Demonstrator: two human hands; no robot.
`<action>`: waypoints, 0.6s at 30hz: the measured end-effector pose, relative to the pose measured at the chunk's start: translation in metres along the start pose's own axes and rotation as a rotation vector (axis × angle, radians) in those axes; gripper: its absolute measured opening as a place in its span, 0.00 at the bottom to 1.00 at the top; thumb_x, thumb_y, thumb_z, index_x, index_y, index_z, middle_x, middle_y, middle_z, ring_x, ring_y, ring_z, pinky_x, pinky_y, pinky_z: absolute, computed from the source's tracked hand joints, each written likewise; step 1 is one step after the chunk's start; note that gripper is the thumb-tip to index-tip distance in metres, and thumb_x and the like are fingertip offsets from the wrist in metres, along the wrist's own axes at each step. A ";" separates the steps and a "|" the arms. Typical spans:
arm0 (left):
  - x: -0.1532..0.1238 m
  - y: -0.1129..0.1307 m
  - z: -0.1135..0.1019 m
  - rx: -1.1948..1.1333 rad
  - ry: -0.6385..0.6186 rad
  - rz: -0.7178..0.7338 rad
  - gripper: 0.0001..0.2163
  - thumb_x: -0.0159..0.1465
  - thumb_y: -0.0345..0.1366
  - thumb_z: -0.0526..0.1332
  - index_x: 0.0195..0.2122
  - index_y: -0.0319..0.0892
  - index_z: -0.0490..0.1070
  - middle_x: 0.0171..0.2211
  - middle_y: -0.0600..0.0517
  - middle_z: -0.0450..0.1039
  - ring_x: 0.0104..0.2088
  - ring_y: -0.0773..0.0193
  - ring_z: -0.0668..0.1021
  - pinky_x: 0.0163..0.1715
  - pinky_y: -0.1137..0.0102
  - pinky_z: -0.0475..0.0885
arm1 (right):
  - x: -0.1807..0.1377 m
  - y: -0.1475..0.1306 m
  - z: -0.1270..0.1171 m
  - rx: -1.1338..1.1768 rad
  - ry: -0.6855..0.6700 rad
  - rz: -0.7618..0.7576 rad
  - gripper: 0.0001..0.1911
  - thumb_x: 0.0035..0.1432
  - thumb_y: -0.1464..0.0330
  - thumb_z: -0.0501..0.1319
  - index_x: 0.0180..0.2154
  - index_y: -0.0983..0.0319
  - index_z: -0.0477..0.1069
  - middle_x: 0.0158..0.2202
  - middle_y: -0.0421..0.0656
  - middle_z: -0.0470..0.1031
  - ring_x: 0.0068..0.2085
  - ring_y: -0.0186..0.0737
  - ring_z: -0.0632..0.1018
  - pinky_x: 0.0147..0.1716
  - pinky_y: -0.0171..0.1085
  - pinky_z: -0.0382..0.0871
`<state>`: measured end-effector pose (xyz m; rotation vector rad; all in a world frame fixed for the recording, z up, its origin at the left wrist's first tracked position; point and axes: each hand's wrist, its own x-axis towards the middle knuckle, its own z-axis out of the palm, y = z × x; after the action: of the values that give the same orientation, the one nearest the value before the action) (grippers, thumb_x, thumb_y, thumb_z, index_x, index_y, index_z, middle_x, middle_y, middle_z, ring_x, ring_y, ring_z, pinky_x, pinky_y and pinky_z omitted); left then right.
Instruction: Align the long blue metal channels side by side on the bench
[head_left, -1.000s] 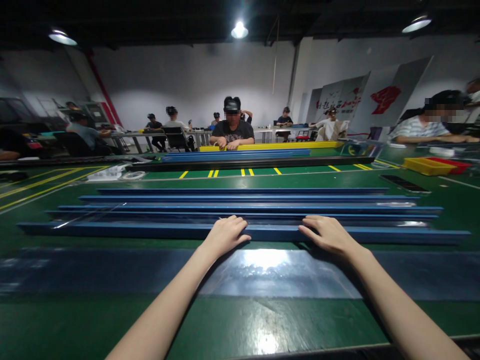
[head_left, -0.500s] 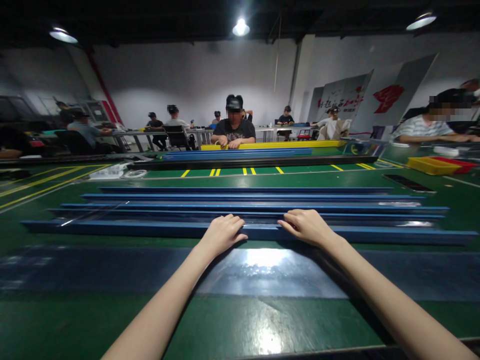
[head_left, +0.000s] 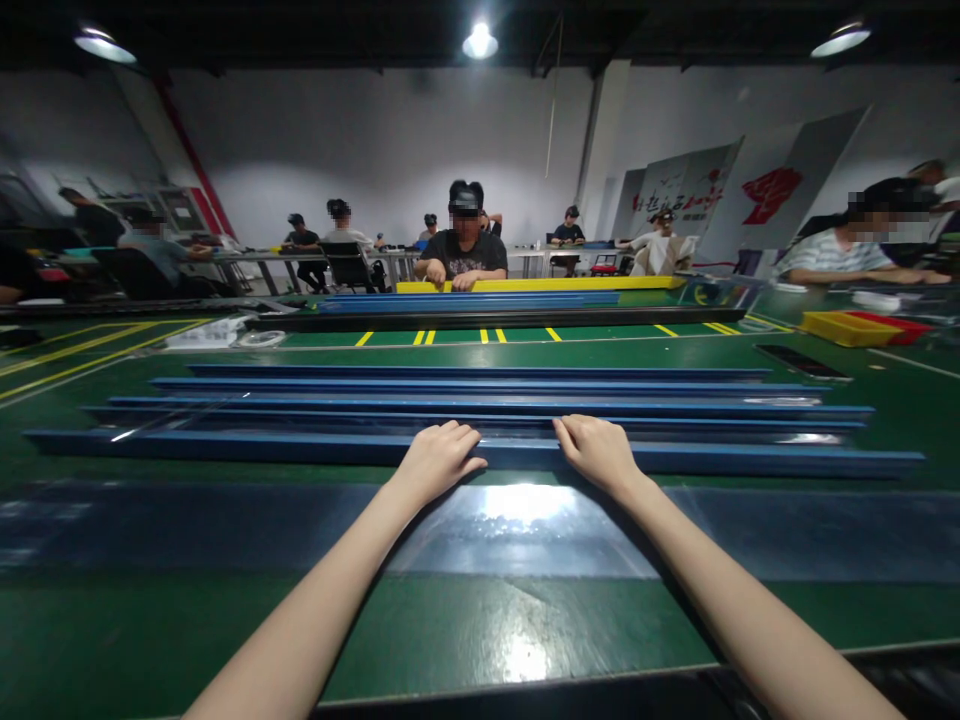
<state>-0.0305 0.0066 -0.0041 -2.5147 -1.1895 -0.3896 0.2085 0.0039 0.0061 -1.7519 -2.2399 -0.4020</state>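
A long blue channel strip lies crosswise on the green table in front of me. My left hand is closed over its upper edge, fingers on the far side and thumb on the near face. A short way along, my right hand grips the same strip, its fingers bent over the top edge. Behind it, several more blue strips lie parallel, with clear plastic showing between them. Nearer to me, a wide transparent plastic sheet lies flat and reflects the lamp light.
Past the strips, a black bar and a yellow strip cross the table, with a co-worker seated behind. A phone and a yellow tray are at right. White items lie at left.
The view has shifted slightly, so the strips and sheet appear a little higher and further left. My right thumb has drawn in closer to the fingers. Both hands stay on the front strip.
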 end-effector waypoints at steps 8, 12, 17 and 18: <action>-0.001 0.001 0.001 0.004 0.005 -0.009 0.11 0.60 0.44 0.56 0.35 0.41 0.66 0.34 0.51 0.72 0.37 0.62 0.72 0.32 0.71 0.64 | 0.000 0.005 -0.001 0.025 -0.026 -0.084 0.21 0.62 0.64 0.42 0.27 0.62 0.70 0.30 0.43 0.75 0.30 0.35 0.74 0.24 0.34 0.49; -0.001 0.001 0.002 0.007 -0.001 -0.019 0.12 0.60 0.45 0.56 0.36 0.41 0.66 0.35 0.51 0.72 0.37 0.62 0.72 0.32 0.71 0.65 | -0.001 0.010 -0.001 0.053 -0.015 -0.176 0.20 0.62 0.64 0.42 0.28 0.62 0.69 0.29 0.43 0.74 0.30 0.35 0.73 0.25 0.33 0.50; -0.001 0.002 0.001 0.001 -0.007 -0.025 0.12 0.60 0.45 0.56 0.36 0.41 0.66 0.35 0.51 0.72 0.37 0.61 0.73 0.32 0.71 0.65 | -0.002 0.014 0.001 0.070 0.030 -0.222 0.20 0.62 0.64 0.42 0.27 0.62 0.68 0.27 0.43 0.73 0.29 0.35 0.71 0.26 0.33 0.50; -0.001 0.002 0.001 -0.002 -0.007 -0.025 0.12 0.60 0.45 0.56 0.36 0.41 0.66 0.35 0.51 0.72 0.37 0.61 0.73 0.32 0.71 0.65 | -0.002 0.014 0.002 0.073 0.038 -0.227 0.20 0.62 0.64 0.42 0.27 0.62 0.68 0.27 0.43 0.72 0.29 0.34 0.71 0.25 0.33 0.50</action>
<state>-0.0294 0.0054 -0.0057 -2.5066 -1.2252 -0.3885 0.2231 0.0059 0.0044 -1.4474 -2.4014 -0.3903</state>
